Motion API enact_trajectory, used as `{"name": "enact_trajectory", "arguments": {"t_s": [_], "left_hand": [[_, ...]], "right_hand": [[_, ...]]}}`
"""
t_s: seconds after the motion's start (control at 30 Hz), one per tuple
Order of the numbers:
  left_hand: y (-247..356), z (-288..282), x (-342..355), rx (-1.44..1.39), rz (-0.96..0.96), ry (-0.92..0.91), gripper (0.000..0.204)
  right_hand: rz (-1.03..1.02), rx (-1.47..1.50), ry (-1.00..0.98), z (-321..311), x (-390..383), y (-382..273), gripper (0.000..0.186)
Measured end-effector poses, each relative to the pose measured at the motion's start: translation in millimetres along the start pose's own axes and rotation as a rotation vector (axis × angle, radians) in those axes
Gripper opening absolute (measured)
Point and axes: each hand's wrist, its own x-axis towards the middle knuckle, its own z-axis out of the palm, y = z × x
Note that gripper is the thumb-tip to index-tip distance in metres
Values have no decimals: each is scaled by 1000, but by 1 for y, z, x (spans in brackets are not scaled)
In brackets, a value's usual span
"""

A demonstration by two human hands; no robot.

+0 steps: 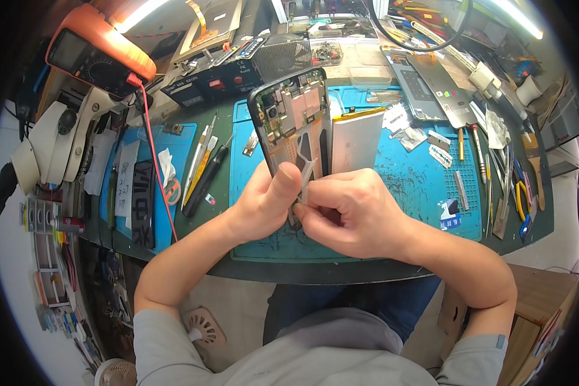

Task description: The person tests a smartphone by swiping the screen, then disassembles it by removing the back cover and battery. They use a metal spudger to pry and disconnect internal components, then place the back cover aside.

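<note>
In my left hand [267, 201] is an opened smartphone [297, 110], held tilted up over the blue work mat, with its circuit board and camera showing. The thumb lies along the phone's lower part. My right hand [357, 209] is closed in a pinch on the lower end of a thin, whitish translucent strip [308, 168]. The strip runs up across the phone's open inside; whether it is still stuck there I cannot tell. Just right of the phone, a flat silver-grey battery [359, 138] with a yellow top edge lies on the mat. My fingers hide the phone's lower end.
An orange multimeter [100, 53] with a red lead stands at the back left. Left of the mat lie a black-handled tool [206, 179] and tweezers. On the right are laptop-like panels [424, 83], a razor blade [440, 156], pliers [520, 196] and several slim tools.
</note>
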Motion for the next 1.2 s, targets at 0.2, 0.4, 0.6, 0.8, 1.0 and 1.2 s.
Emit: {"name": "enact_trajectory", "arguments": {"t_s": [0.2,0.4,0.6,0.8,1.0,1.2], "left_hand": [[0,-2,0,8,1,-26,87],[2,-2,-4,29,-41,-32,91],[-1,2,2,7,19,20,90],[-4,1,0,9,-34,33,92],[-2,3,3,88,-32,66,96],[2,8,2,137,-58,109,99]], "right_hand": [[-19,-35,-44,-5,1,-1,10],[-93,-135,-54,-9,3,0,10],[-85,-186,-89,-14,4,-1,10],[-62,-340,-67,-17,-2,-7,24],[-3,-347,-27,-16,-2,-6,37],[153,-248,-82,-6,-3,-11,37]]}}
